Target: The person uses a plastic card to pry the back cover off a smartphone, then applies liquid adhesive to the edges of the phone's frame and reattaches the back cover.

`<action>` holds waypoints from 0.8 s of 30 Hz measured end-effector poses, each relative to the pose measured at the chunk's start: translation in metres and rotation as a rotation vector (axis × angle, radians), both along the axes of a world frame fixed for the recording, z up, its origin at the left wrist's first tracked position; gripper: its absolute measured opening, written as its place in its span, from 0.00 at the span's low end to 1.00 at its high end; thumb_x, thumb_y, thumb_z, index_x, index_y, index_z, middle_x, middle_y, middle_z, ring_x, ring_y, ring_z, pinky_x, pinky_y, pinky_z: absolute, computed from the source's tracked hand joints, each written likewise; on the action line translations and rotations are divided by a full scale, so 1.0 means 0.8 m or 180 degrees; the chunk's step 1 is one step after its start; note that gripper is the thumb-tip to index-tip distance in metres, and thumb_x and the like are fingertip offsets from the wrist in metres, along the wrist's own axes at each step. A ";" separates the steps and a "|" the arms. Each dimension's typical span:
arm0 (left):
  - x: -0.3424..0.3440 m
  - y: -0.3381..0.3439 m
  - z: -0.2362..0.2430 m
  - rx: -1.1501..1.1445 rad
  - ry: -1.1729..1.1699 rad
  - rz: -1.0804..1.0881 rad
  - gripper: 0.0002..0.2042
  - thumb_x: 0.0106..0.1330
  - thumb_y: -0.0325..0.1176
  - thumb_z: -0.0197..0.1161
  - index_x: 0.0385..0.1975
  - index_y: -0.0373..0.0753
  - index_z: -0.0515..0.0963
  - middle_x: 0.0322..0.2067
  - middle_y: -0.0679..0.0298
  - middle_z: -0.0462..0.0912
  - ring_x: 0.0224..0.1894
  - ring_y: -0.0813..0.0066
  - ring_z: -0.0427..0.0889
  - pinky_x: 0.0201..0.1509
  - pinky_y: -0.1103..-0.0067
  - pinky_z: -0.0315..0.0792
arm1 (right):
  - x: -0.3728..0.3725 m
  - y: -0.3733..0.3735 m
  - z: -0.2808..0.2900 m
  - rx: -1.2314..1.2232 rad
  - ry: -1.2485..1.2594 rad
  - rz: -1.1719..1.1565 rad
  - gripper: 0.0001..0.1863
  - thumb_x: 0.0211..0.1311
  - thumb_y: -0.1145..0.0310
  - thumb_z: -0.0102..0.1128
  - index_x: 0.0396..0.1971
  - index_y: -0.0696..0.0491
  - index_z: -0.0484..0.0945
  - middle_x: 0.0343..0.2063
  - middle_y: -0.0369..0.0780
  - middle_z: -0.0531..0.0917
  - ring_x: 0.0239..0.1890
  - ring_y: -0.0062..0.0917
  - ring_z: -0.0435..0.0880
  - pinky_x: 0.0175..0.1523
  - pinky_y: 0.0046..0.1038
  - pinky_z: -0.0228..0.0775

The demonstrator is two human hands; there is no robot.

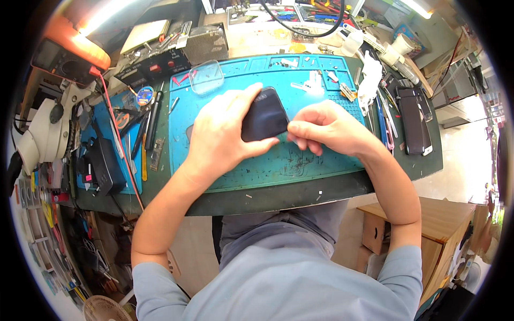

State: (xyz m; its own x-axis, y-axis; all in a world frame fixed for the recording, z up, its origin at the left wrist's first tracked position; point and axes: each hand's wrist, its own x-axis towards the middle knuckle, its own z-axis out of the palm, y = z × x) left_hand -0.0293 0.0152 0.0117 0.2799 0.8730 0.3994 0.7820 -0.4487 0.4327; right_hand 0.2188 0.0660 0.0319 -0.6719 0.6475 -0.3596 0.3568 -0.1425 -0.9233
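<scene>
A black smartphone (265, 117) is in my left hand (218, 127), thumb along its lower edge and fingers at its far left side. Its dark glossy face is turned up. At the phone's right edge, near the lower corner, is my right hand (331, 127), thumb and forefinger pinched together. Whatever lies between those fingertips is too small or hidden to tell. Both hands are over a blue repair mat (241, 179). Part of a flat grey-edged thing (189, 132) shows beside my left wrist, mostly covered.
A clear plastic box (207, 78) stands at the mat's far left. Tweezers and pliers (140, 120) lie left. An orange multimeter (69, 61) with a red lead is at the far left. More dark phones (412, 120) lie right. Small parts (310, 84) dot the mat's back.
</scene>
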 end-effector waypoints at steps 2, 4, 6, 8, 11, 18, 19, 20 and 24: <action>0.004 0.000 0.002 -0.0025 0.0080 -0.0092 0.45 0.45 0.42 0.84 0.67 0.38 0.72 0.50 0.53 0.82 0.51 0.54 0.82 0.58 0.65 0.76 | 0.009 0.006 0.009 0.0122 -0.0011 0.0150 0.17 0.75 0.60 0.62 0.35 0.60 0.85 0.23 0.33 0.83 0.21 0.13 0.76 0.26 0.18 0.66; 0.002 0.002 0.011 -0.0153 -0.0039 -0.0143 0.46 0.45 0.42 0.84 0.68 0.37 0.70 0.51 0.52 0.81 0.54 0.53 0.81 0.60 0.64 0.75 | 0.014 0.009 0.011 0.0256 0.0120 0.0210 0.16 0.75 0.61 0.62 0.36 0.60 0.86 0.23 0.33 0.83 0.20 0.13 0.74 0.25 0.18 0.64; -0.001 0.003 0.017 -0.0276 -0.0247 -0.0195 0.47 0.46 0.42 0.83 0.69 0.35 0.68 0.53 0.50 0.80 0.57 0.52 0.79 0.62 0.64 0.73 | 0.014 0.005 0.012 0.0474 0.0176 0.0014 0.15 0.75 0.61 0.62 0.37 0.59 0.86 0.23 0.33 0.83 0.20 0.13 0.73 0.25 0.18 0.64; -0.006 0.003 0.010 -0.0060 -0.0110 -0.0187 0.46 0.48 0.45 0.82 0.68 0.33 0.68 0.52 0.49 0.79 0.55 0.51 0.79 0.61 0.64 0.74 | 0.012 0.000 0.010 0.0558 0.0214 -0.0158 0.14 0.75 0.62 0.62 0.38 0.59 0.86 0.24 0.33 0.83 0.20 0.12 0.73 0.25 0.18 0.64; -0.009 0.001 0.014 -0.0143 0.0135 -0.0010 0.44 0.50 0.49 0.81 0.66 0.33 0.70 0.47 0.51 0.80 0.50 0.53 0.80 0.56 0.65 0.76 | 0.009 -0.005 0.011 0.0529 0.0368 -0.0219 0.13 0.75 0.63 0.62 0.38 0.58 0.86 0.24 0.32 0.83 0.21 0.12 0.73 0.25 0.18 0.64; 0.002 0.000 0.004 -0.0152 0.0092 -0.0050 0.43 0.47 0.51 0.81 0.65 0.38 0.73 0.40 0.57 0.79 0.44 0.59 0.82 0.48 0.67 0.78 | 0.020 -0.011 0.003 0.0459 0.0002 -0.0164 0.12 0.74 0.64 0.63 0.37 0.58 0.86 0.25 0.32 0.83 0.21 0.12 0.73 0.25 0.18 0.64; 0.003 -0.001 0.004 -0.0102 0.0152 -0.0095 0.43 0.47 0.51 0.81 0.65 0.38 0.74 0.40 0.58 0.79 0.44 0.59 0.82 0.48 0.67 0.78 | 0.022 -0.010 0.006 0.0463 -0.0055 -0.0090 0.12 0.74 0.64 0.63 0.37 0.58 0.86 0.25 0.32 0.83 0.21 0.12 0.73 0.25 0.18 0.64; 0.003 -0.001 0.003 -0.0105 0.0152 -0.0082 0.44 0.47 0.50 0.82 0.65 0.38 0.74 0.40 0.58 0.79 0.44 0.59 0.82 0.48 0.67 0.78 | 0.023 -0.010 0.007 0.0468 -0.0112 -0.0013 0.12 0.74 0.64 0.64 0.37 0.59 0.86 0.25 0.32 0.83 0.21 0.12 0.73 0.25 0.18 0.64; 0.005 0.000 0.000 -0.0064 0.0178 -0.0041 0.44 0.46 0.49 0.82 0.65 0.38 0.74 0.40 0.58 0.79 0.43 0.60 0.82 0.48 0.68 0.78 | 0.017 -0.018 -0.005 0.0236 0.0048 -0.0359 0.13 0.74 0.63 0.64 0.36 0.59 0.85 0.25 0.32 0.83 0.21 0.11 0.74 0.26 0.18 0.65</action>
